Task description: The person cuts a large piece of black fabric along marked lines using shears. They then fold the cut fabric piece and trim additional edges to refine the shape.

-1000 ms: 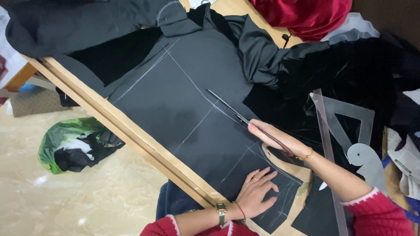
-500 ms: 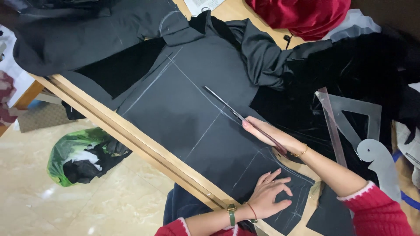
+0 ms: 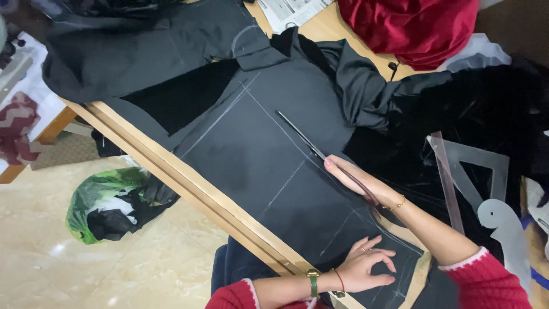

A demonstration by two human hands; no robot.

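A: Wooden table [image 3: 200,191], tan tile floor below, green plastic bag [image 3: 108,203] of scraps on the floor. Dark grey cloth [image 3: 257,160] lies flat on the table, chalk lines across it.

B: Hands?

A: Right hand [image 3: 357,180] is closed around the scissors [image 3: 303,140] handles, blades pointing up-left along a chalk line, lying on the cloth. Left hand [image 3: 366,266] rests loosely open, fingers curled, pressing the cloth near the table's front edge.

B: Blades open or shut?

A: Cannot tell, too thin.

B: Around it?

A: Clear triangle ruler [image 3: 472,171] right of the right arm on black cloth, red fabric [image 3: 412,28] at the top, newspaper [image 3: 289,10] beside it.
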